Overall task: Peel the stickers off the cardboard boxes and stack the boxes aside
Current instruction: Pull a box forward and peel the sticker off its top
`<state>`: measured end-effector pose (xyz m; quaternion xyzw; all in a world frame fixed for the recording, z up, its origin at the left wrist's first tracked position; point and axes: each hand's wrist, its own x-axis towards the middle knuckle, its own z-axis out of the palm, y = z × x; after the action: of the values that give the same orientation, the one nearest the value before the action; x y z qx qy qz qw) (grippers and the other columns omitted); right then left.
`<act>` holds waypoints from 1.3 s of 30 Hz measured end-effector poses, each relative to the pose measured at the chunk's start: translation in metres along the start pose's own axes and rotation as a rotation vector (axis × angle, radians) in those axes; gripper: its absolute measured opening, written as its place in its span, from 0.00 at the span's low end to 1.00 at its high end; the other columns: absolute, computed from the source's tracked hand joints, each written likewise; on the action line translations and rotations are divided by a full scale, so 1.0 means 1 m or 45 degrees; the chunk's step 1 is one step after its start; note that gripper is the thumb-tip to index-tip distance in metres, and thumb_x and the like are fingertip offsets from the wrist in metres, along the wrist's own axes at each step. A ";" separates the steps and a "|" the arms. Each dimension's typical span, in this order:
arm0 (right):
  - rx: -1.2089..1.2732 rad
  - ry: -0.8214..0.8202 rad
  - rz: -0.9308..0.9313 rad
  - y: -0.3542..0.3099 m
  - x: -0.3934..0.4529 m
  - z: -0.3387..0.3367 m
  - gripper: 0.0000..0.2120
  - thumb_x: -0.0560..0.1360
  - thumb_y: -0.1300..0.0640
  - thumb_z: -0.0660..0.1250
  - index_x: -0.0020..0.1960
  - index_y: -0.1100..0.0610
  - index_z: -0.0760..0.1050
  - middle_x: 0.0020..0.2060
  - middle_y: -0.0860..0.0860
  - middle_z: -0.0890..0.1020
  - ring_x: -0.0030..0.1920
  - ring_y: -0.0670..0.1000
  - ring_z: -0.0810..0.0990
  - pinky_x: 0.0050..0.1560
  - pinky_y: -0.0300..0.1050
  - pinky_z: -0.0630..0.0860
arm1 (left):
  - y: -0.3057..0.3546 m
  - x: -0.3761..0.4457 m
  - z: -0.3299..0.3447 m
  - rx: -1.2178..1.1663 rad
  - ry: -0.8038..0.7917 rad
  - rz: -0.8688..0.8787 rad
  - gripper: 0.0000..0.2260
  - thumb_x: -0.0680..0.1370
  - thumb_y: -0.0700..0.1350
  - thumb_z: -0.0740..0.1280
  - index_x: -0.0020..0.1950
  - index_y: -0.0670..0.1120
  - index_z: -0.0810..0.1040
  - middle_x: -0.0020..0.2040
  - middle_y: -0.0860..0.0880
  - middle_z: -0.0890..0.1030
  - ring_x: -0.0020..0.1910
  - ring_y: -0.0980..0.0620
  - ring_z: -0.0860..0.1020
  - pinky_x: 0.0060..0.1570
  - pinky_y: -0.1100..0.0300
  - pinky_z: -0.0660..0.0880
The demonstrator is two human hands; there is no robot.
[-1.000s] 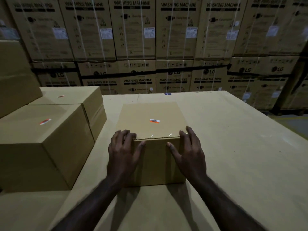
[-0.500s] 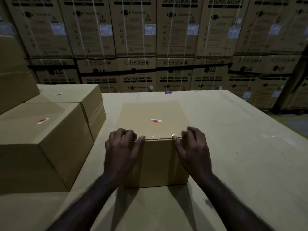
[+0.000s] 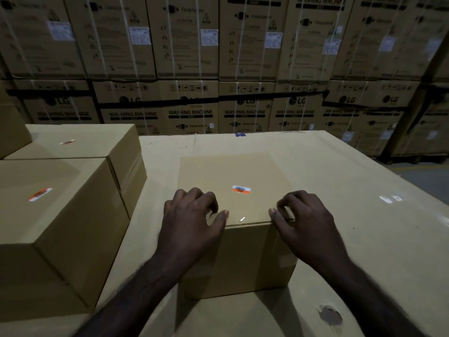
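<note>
A plain cardboard box (image 3: 233, 171) stands on the cardboard-covered work surface (image 3: 359, 229) right in front of me. A small white and orange sticker (image 3: 241, 189) lies flat on its top, near the middle. My left hand (image 3: 189, 222) hooks over the box's near top edge at the left corner, fingers curled onto the top. My right hand (image 3: 308, 220) does the same at the right corner. Both thumbs point inward along the edge. A small metal staple (image 3: 242, 219) glints between them.
Two larger boxes sit at the left, the near one (image 3: 73, 227) with an orange sticker (image 3: 40, 194), the far one (image 3: 97, 139) with another sticker (image 3: 68, 142). Stacked washing machine cartons (image 3: 243, 69) wall off the back. A torn hole (image 3: 330, 316) marks the surface at the near right.
My fingers have gone from lying flat over the box's near edge to curling onto its top. The box appears slightly nearer to me and the view has tilted down a little.
</note>
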<state>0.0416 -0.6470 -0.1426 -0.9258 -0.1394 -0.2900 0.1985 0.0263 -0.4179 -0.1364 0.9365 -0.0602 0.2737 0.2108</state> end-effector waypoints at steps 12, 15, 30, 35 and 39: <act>0.110 -0.521 -0.212 -0.009 0.065 0.001 0.16 0.77 0.47 0.66 0.63 0.48 0.77 0.58 0.47 0.76 0.57 0.44 0.72 0.54 0.43 0.73 | -0.003 0.029 -0.001 0.078 -0.290 -0.062 0.23 0.75 0.64 0.61 0.66 0.55 0.74 0.63 0.54 0.74 0.61 0.53 0.65 0.55 0.55 0.64; 0.181 -0.639 -0.319 -0.009 0.089 0.011 0.15 0.79 0.49 0.64 0.65 0.44 0.75 0.58 0.46 0.75 0.56 0.44 0.71 0.54 0.42 0.72 | -0.001 0.033 0.003 0.107 -0.290 -0.101 0.24 0.75 0.64 0.61 0.67 0.55 0.74 0.64 0.54 0.73 0.62 0.53 0.65 0.57 0.54 0.64; 0.346 -0.720 -0.710 0.008 0.123 0.036 0.16 0.77 0.60 0.67 0.61 0.44 0.79 0.57 0.46 0.74 0.56 0.44 0.72 0.53 0.43 0.78 | 0.015 0.033 0.011 0.265 -0.453 -0.239 0.32 0.74 0.62 0.45 0.77 0.54 0.57 0.78 0.53 0.56 0.76 0.54 0.52 0.74 0.54 0.47; 0.395 -0.722 -0.748 0.013 0.127 0.039 0.14 0.76 0.60 0.68 0.59 0.46 0.80 0.58 0.46 0.75 0.56 0.44 0.74 0.54 0.43 0.79 | 0.013 0.034 0.012 0.237 -0.466 -0.247 0.32 0.74 0.62 0.45 0.77 0.54 0.57 0.78 0.54 0.55 0.77 0.55 0.51 0.75 0.54 0.48; 0.429 -0.778 -0.756 0.009 0.134 0.042 0.14 0.77 0.58 0.67 0.60 0.45 0.79 0.59 0.45 0.75 0.56 0.43 0.73 0.54 0.38 0.76 | 0.015 0.035 0.010 0.202 -0.490 -0.281 0.32 0.73 0.62 0.46 0.77 0.55 0.56 0.78 0.55 0.54 0.77 0.56 0.50 0.75 0.54 0.47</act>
<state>0.1712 -0.6169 -0.0976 -0.8437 -0.4960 -0.0212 0.2044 0.0571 -0.4353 -0.1198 0.9860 0.0252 0.0693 0.1497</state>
